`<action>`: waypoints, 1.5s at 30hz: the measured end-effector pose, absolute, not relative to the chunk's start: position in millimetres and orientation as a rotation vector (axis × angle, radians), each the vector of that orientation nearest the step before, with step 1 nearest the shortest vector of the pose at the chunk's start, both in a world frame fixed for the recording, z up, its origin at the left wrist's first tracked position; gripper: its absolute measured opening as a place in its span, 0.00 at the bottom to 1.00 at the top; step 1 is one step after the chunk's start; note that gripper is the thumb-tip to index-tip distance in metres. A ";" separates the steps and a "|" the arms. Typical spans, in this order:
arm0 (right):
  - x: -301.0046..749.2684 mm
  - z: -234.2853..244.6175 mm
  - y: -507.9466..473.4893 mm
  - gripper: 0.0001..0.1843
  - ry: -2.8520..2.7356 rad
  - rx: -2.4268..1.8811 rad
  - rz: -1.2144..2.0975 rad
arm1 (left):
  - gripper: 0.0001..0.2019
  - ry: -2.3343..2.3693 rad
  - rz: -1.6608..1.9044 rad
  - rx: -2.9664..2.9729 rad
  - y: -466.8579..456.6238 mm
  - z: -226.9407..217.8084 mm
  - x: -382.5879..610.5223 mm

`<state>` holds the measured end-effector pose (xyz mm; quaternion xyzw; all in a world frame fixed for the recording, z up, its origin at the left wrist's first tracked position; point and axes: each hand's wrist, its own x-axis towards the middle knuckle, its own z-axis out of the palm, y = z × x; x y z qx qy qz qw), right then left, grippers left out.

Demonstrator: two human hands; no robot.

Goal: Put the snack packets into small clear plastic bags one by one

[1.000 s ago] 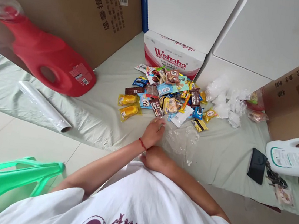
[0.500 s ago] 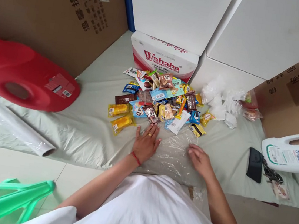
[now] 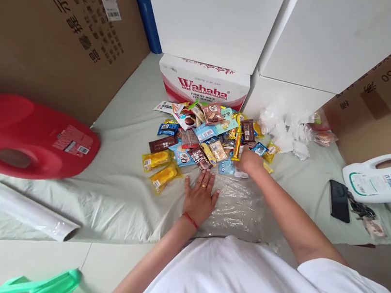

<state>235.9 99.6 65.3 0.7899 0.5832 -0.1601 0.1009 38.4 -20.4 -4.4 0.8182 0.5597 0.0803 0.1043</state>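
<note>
A heap of small wrapped snacks [image 3: 197, 132] lies on the cloth-covered surface. My left hand [image 3: 199, 202], with a ring and a red cord bracelet, rests flat, fingers spread, at the left side of a clear plastic sheet [image 3: 234, 206]. Its fingertips reach the front of the heap, just below a dark brown packet [image 3: 201, 158]. At the heap's right front, my right hand [image 3: 252, 163] lies over a white packet [image 3: 241, 174], beside a yellow stick-shaped snack [image 3: 237, 145]. Its fingers are mostly hidden, so I cannot tell whether they grip anything. Two yellow-wrapped cakes [image 3: 160, 167] lie at the left.
Behind the heap stands a Wahaba-style white and red carton [image 3: 205, 84] printed "Wahaha". Crumpled clear bags [image 3: 286, 128] lie to its right. A red jug [image 3: 34, 142] and a film roll [image 3: 21, 206] are left; a phone [image 3: 339, 201] and white jug [image 3: 385, 177] are right.
My right hand has moved from the plastic sheet forward and left onto the heap, over the white packet. My left hand stays flat near the heap's front. The view has shifted.
</note>
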 end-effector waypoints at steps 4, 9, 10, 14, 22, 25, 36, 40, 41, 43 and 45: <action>272.1 91.6 75.0 0.33 1.731 2.404 -0.400 | 0.31 1.617 0.257 2.401 -19.8 -5.7 36.5; 301.3 143.8 21.9 0.31 2.155 2.537 -0.014 | 0.31 1.604 0.276 2.384 -19.1 -5.9 35.3; 298.0 149.4 10.0 0.33 2.317 2.494 0.010 | 0.31 1.602 0.284 2.383 -19.1 -5.7 35.5; 262.9 128.9 -27.9 0.36 2.740 1.929 -0.351 | 0.29 1.600 0.302 2.374 -17.9 -4.3 35.8; 248.0 16.5 -47.1 0.32 2.615 1.688 -0.647 | 0.28 1.683 0.273 2.351 -22.4 -0.7 15.8; 255.2 16.3 -46.8 0.32 2.602 1.707 -0.713 | 0.28 1.698 0.292 2.343 -27.7 0.9 4.8; 258.3 88.2 118.3 0.21 2.525 2.139 -0.145 | 0.28 1.700 0.287 2.376 -27.8 -4.5 1.1; 233.7 91.2 203.1 0.40 2.500 2.348 -0.145 | 0.28 1.703 0.269 2.404 -28.0 -4.5 1.0; 227.8 91.4 218.2 0.45 2.497 2.329 -0.227 | 0.28 1.703 0.266 2.409 -28.1 -4.3 0.9; 221.4 93.7 239.8 0.49 2.440 2.299 -0.354 | 0.28 1.704 0.264 2.412 -28.2 -3.9 1.1; 225.2 99.3 248.5 0.45 2.372 2.242 -0.422 | 0.28 1.703 0.268 2.403 -28.4 -3.8 1.9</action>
